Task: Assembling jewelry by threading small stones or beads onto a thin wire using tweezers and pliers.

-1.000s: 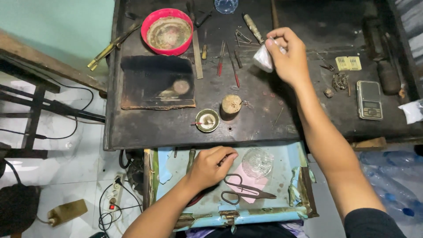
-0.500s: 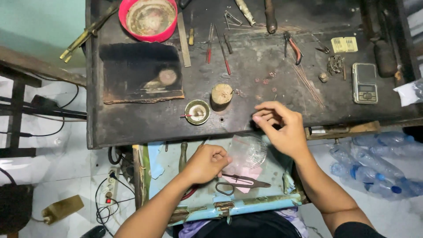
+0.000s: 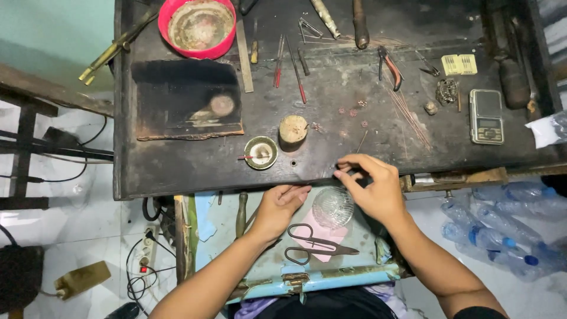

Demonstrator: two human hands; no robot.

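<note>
Your open drawer (image 3: 224,236) holds a clear ribbed glass dish (image 3: 332,207), a pair of dark scissors (image 3: 313,248) lying on a pink sheet (image 3: 322,231), and a wooden-handled tool (image 3: 240,214) along its left side; what lies inside the dish you cannot make out. On the dark workbench (image 3: 177,165) above it, a small brass cup (image 3: 261,152) carries a thin red-tipped stick across its rim, and a red bowl (image 3: 201,26) at the far edge shows a grimy, pale inside. A short wooden stump (image 3: 293,129) stands just right of the brass cup. Your right hand (image 3: 375,189) sits at the front edge of the bench, directly above and right of the glass dish, with thumb and forefinger drawn close together as if pinching something too small to see; the other fingers curl loosely. Your left hand (image 3: 280,207) rests flat in the drawer, fingers together and relaxed, holding nothing, just left of the dish and not touching it. Farther right on the bench lie a small yellow card packet (image 3: 459,64), a grey pocket scale (image 3: 486,116), and red-handled pliers (image 3: 390,66). Clear plastic bottles with blue caps (image 3: 502,230) lie on the floor at the lower right.
</note>
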